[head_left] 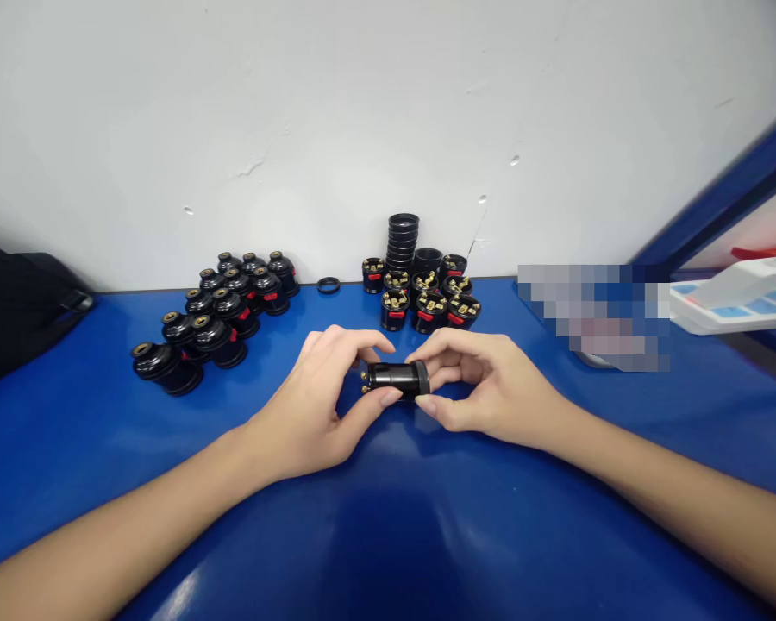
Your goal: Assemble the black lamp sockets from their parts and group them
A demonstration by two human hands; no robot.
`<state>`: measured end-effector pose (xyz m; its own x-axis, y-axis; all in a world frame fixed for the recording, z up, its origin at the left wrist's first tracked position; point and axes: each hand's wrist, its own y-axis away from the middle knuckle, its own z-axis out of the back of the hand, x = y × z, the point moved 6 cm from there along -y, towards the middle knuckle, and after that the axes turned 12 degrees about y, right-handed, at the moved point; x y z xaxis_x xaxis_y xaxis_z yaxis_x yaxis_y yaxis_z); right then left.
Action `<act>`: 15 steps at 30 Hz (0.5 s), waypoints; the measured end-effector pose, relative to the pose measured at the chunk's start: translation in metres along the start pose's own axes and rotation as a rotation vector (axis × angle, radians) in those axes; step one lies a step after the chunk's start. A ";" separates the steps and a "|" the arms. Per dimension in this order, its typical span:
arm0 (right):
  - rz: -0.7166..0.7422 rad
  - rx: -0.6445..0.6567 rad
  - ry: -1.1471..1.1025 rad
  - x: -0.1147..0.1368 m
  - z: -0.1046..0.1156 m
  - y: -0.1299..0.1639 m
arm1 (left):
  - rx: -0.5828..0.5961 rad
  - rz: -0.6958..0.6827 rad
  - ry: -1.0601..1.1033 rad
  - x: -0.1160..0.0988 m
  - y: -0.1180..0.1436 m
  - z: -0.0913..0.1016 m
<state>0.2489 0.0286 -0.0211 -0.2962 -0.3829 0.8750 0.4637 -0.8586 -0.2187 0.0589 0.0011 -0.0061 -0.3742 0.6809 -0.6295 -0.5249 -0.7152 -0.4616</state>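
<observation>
Risk of slipping: we pinch the small black plastic cylinder with brass pins [396, 378] by fingertips only, left hand [316, 405] and right hand [485, 388] at its ends, just above the glossy blue table [388, 535], where it could roll.

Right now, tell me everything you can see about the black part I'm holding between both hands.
The black part is a short, glossy cylinder that looks like plastic, lying on its side just above the blue table. Small brass-coloured pins or terminals stick out of its left end; its right end carries a wider ribbed collar. The left hand pinches the left end between thumb and fingers, and the right hand grips the collar end the same way. Whether it touches the table cannot be told.
</observation>
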 end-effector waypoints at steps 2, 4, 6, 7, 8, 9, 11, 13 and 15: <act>-0.023 0.003 -0.012 -0.002 0.000 -0.001 | -0.022 -0.062 0.016 -0.001 0.000 0.001; -0.028 0.010 -0.027 -0.004 -0.001 -0.001 | -0.035 -0.131 0.001 -0.003 0.000 0.001; -0.023 0.009 -0.035 -0.004 -0.001 -0.001 | -0.050 -0.151 -0.048 -0.003 0.000 0.000; -0.020 0.009 -0.037 -0.004 -0.001 -0.001 | -0.054 -0.124 -0.073 -0.001 0.000 0.000; -0.017 0.007 -0.035 -0.004 -0.001 -0.001 | -0.051 -0.074 -0.089 0.001 -0.001 0.000; -0.014 0.004 -0.032 -0.003 -0.001 -0.001 | -0.045 -0.013 -0.095 0.004 -0.001 -0.001; -0.006 -0.002 -0.029 -0.001 -0.001 0.000 | -0.014 0.106 -0.080 0.009 0.000 -0.003; 0.002 -0.008 -0.024 0.000 0.000 0.000 | 0.015 0.150 -0.050 0.010 0.000 -0.004; 0.002 -0.004 -0.012 0.000 0.000 0.000 | 0.023 0.129 -0.028 0.008 0.000 -0.004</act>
<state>0.2486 0.0285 -0.0209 -0.2850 -0.3804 0.8798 0.4609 -0.8592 -0.2222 0.0591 0.0059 -0.0136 -0.4608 0.5882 -0.6646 -0.4888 -0.7932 -0.3632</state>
